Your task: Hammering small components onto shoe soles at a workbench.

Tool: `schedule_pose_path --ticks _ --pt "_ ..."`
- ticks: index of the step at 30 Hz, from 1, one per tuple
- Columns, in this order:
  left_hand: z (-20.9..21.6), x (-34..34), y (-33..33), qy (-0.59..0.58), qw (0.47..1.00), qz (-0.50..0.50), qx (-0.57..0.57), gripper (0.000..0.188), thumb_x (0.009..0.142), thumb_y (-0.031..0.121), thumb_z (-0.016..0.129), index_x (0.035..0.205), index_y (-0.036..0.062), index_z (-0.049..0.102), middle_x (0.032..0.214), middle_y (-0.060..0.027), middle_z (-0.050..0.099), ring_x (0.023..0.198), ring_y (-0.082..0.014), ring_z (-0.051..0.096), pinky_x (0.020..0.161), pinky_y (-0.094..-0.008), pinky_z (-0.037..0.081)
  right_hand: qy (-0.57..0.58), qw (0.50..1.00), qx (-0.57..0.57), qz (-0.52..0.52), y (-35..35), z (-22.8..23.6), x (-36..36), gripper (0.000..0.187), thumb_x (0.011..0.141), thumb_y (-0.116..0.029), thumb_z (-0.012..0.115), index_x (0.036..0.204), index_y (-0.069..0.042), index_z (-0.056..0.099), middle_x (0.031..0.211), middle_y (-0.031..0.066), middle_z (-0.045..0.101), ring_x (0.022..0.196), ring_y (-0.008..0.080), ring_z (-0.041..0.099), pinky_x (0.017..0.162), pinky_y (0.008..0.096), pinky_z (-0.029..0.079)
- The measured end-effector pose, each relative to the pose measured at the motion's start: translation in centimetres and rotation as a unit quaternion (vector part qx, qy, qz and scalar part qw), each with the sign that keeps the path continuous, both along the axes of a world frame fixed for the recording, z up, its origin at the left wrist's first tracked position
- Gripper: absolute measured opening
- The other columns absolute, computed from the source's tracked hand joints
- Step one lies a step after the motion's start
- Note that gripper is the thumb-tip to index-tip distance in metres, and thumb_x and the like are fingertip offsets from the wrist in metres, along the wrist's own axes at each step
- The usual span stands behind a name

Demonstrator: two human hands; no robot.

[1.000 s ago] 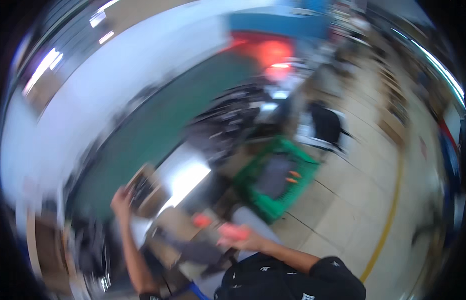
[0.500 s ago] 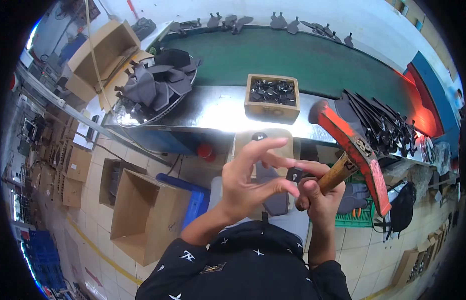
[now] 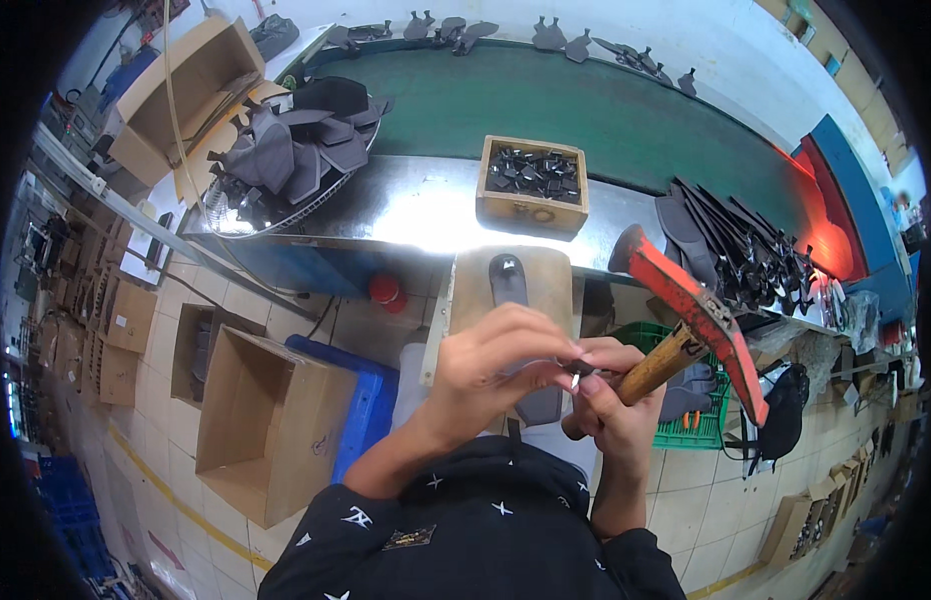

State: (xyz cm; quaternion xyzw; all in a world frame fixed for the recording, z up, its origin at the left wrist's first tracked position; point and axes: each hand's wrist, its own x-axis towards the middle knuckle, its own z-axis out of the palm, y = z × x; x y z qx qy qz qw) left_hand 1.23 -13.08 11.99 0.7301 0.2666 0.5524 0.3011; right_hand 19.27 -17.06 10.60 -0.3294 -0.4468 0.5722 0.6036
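Note:
My left hand [image 3: 491, 370] is closed, its thumb and fingers pinching a small black part [image 3: 583, 367] with a bright metal bit. My right hand [image 3: 621, 405] is wrapped round the wooden handle of a red-headed hammer [image 3: 698, 308], whose head tilts up to the right. Its fingertips also meet the small part at the left fingers. Below and beyond the hands, a dark grey flat piece [image 3: 508, 282] with a rounded dark end lies on a tan board [image 3: 551, 280]. My left hand hides the middle of that piece.
Ahead on the metal-edged bench stands a wooden box [image 3: 531, 208] of small black parts. A wire basket [image 3: 286, 218] heaped with grey pieces is at left, and a stack of grey pieces [image 3: 736, 235] at right. Beyond runs a green belt [image 3: 436, 110]. Cardboard boxes [image 3: 276, 430] stand at lower left.
My left fingers have closed in on the small black part, which has turned and now shows its metal bit. The hammer has shifted slightly left and down with my right hand.

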Motion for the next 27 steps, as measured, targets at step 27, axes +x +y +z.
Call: schedule_pose_path --ticks 27 --pt "-11.5 -2.3 10.0 0.152 0.978 0.104 -0.099 0.039 0.079 0.019 0.079 0.111 0.0022 0.065 0.112 -0.0144 0.067 0.104 -0.0302 0.064 0.090 -0.0357 0.050 -0.343 0.938 0.054 0.004 11.0 -5.8 1.1 0.017 0.088 -0.006 0.068 0.103 0.001 0.070 0.069 -0.0026 0.060 0.052 0.0023 0.049 0.043 0.0205 0.034"
